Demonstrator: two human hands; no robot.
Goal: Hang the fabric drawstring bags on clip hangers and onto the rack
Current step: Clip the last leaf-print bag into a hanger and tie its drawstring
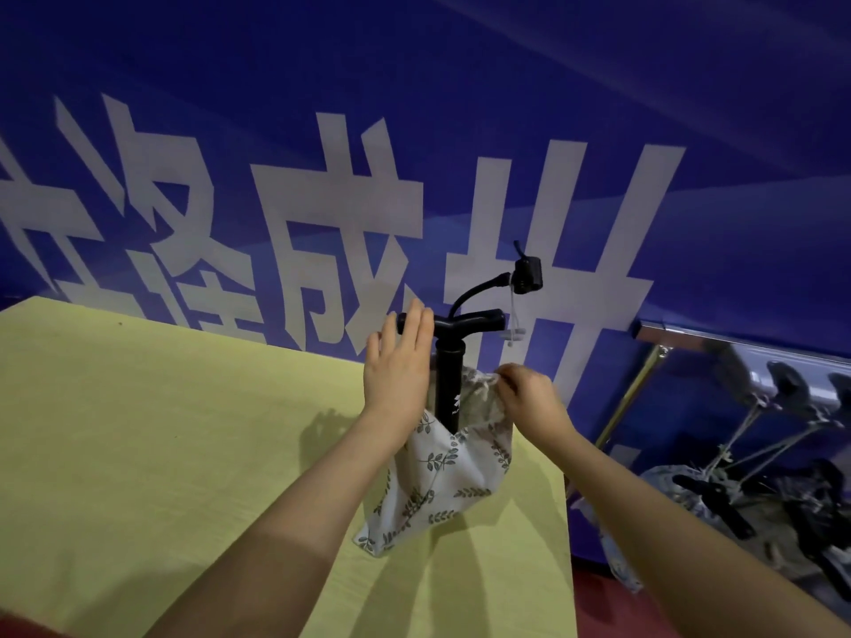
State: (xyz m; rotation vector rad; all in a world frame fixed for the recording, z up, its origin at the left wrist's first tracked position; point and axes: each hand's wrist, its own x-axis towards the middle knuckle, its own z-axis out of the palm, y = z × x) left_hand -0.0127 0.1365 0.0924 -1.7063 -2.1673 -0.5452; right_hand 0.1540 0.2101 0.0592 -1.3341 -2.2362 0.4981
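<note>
The right hand (529, 393) pinches the gathered rim of the bag (442, 472) between fingertips, holding the mouth open on that side. The left hand (398, 370) is flat and wide, fingers straight, its palm against the bag's left side and its fingertips touching the left end of the pump's (449, 375) T-handle; it grips nothing.

The bag stands upright near the table's (138, 430) right edge, its bottom corner resting on the yellow cloth. Open tabletop stretches to the left and toward the camera; to the right the table drops off just beside the bag. Behind, a blue banner (322, 154) closes off the far side.

The pump's lower barrel is hidden inside the bag; its hose (479, 290) curves up to a black head. At lower right, dark clip hangers (783, 393) and more printed fabric are dim and hard to make out, under a rail (737, 345) cut off by the frame.
</note>
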